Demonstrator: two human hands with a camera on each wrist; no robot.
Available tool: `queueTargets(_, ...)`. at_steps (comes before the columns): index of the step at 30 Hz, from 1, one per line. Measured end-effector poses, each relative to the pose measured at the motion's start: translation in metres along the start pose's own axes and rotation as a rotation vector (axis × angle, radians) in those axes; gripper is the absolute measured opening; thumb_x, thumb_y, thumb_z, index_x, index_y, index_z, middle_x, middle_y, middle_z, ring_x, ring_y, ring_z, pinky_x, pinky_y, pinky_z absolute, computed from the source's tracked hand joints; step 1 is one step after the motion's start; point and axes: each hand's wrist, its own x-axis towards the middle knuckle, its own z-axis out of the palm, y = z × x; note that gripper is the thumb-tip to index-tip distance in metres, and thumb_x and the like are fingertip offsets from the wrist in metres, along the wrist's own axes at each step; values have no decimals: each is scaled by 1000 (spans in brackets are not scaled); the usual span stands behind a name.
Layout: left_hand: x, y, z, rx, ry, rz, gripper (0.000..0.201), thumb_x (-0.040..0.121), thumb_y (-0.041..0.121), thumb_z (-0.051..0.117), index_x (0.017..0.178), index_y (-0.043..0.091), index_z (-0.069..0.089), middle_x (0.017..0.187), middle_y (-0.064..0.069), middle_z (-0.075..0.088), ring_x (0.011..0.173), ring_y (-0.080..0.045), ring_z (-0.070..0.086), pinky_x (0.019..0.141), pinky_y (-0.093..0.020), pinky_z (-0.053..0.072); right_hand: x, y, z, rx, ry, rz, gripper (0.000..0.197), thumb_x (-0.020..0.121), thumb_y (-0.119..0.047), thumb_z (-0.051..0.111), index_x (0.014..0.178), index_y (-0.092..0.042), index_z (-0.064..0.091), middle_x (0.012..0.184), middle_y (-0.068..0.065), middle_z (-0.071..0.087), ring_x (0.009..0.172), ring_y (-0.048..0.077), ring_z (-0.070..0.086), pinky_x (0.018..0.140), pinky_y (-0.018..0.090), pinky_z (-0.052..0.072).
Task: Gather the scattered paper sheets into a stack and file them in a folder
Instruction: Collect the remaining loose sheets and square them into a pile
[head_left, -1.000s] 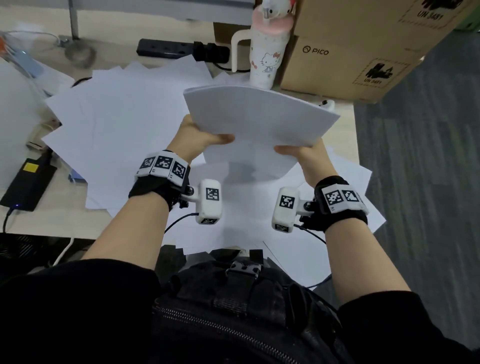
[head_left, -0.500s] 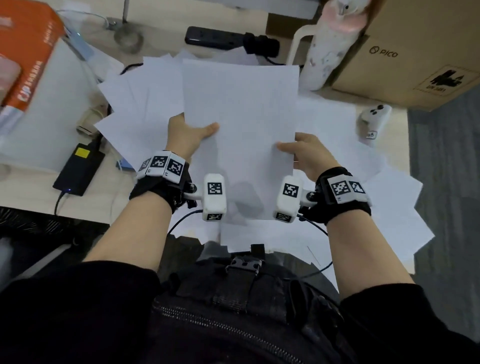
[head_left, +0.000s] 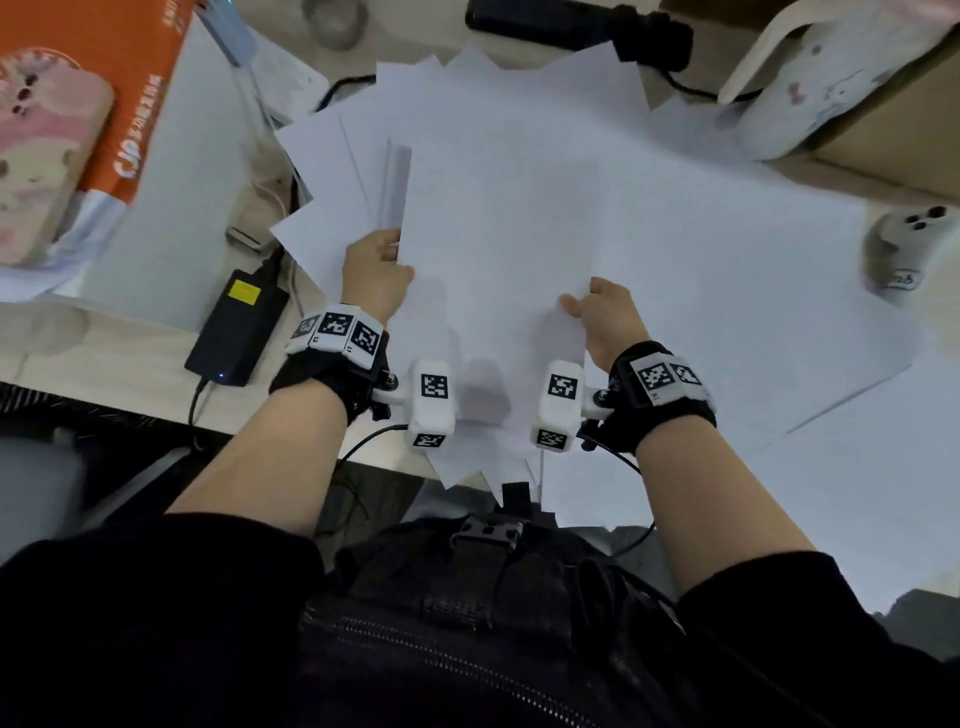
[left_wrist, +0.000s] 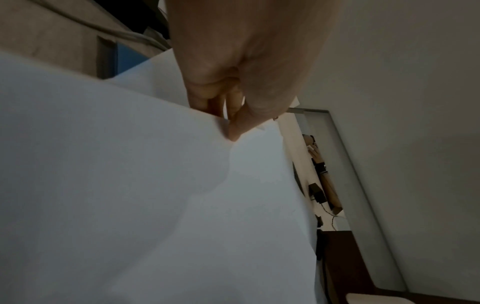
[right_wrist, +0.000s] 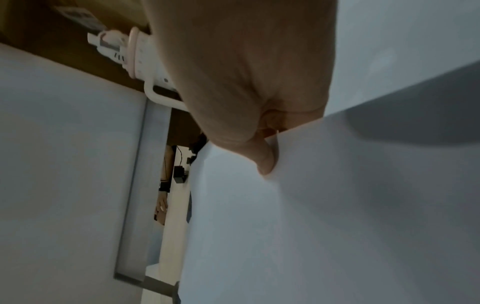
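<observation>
A gathered stack of white paper (head_left: 498, 218) is held low over the bench (head_left: 130, 358), above the loose sheets (head_left: 753, 291) spread there. Its left edge is pinched by the left hand (head_left: 375, 273), its near right edge by the right hand (head_left: 605, 317); each grip is clamped on paper. The stack is judged light, floppy and slippery, best held at opposite edges. No folder is seen.

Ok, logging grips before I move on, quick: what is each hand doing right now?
Left hand: closed on the left edge of the paper stack, thumb on top.
Right hand: closed on the stack's right edge, thumb on top.
</observation>
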Motion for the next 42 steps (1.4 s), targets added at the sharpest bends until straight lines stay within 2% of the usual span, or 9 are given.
queueTargets(1,5,-3,-1,25,8,16,45,80,-15,48,120,3,59,100,-11,65,87,-16,58,90,-32,49,3,2,5,-7,12,-12,37,83,4,55,112,23,42,118,41,51,85,18,44,95,57,42)
queueTargets(2,9,-5,-2,56,17,26,45,79,-15,47,117,4,61,90,-5,65,81,-13,58,89,-32,49,9,6,10,-12,21,-24,41,79,4,56,111,24,41,119,42,47,86,40,62,94,61,41)
queueTargets(3,12,-6,-3,89,24,33,44,78,-15,47,114,5,62,81,3,61,75,-10,56,88,-31,49,13,7,13,-16,30,-38,43,75,2,56,110,24,42,118,41,48,88,44,62,92,60,45)
queueTargets(7,22,-12,-6,172,70,28,46,76,-12,49,117,7,60,73,13,52,82,-15,55,85,-28,49,4,-7,19,-56,113,-67,23,76,4,59,97,14,58,107,29,65,81,24,57,80,41,51)
queueTargets(13,29,-19,-7,220,114,19,44,77,-10,50,115,9,61,76,9,55,83,-16,55,82,-24,45,6,-11,21,-124,151,-81,11,75,4,64,79,-6,63,82,7,61,76,21,55,57,22,44)
queueTargets(20,36,-22,-6,317,133,38,46,80,-3,55,124,8,57,129,-15,45,97,-25,56,89,-26,44,13,-6,24,-160,222,-60,52,70,1,73,117,-6,53,114,9,59,91,20,55,77,29,46)
queueTargets(24,40,-23,-3,312,81,-3,42,78,2,59,119,10,61,130,-14,47,115,-31,50,92,-32,45,15,-8,24,-157,190,-29,55,71,-3,76,121,-3,53,106,4,57,95,20,55,89,33,48)
queueTargets(29,46,-29,-4,218,10,-49,53,57,19,58,109,10,67,115,-17,60,98,-33,61,86,-42,54,17,-8,21,-73,72,-52,26,69,-2,77,91,0,64,96,15,67,92,33,65,79,40,52)
queueTargets(42,38,-16,-15,246,-98,-109,53,52,36,58,95,6,62,117,-18,56,106,-36,55,95,-46,48,-14,-19,30,70,-169,-243,27,85,5,62,112,0,63,103,10,67,93,23,64,89,36,53)
